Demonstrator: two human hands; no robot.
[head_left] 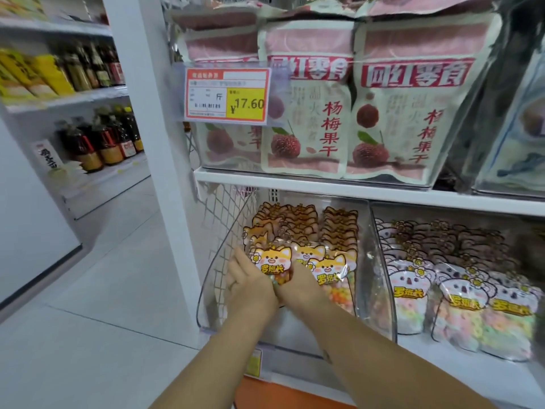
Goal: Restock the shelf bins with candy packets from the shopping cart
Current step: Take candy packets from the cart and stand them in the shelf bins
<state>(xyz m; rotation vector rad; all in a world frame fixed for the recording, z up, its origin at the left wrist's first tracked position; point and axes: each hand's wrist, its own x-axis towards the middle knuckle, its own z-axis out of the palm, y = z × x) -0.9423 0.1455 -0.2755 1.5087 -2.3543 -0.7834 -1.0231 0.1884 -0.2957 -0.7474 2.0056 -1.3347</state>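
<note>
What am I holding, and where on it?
The front fox candy packet, gripped at its lower half by the left hand and right hand, inside the clear bin.

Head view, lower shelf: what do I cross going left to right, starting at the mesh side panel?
Wire mesh panel → left hand → fox packet → right hand → clear bin wall → koala packets.
</note>
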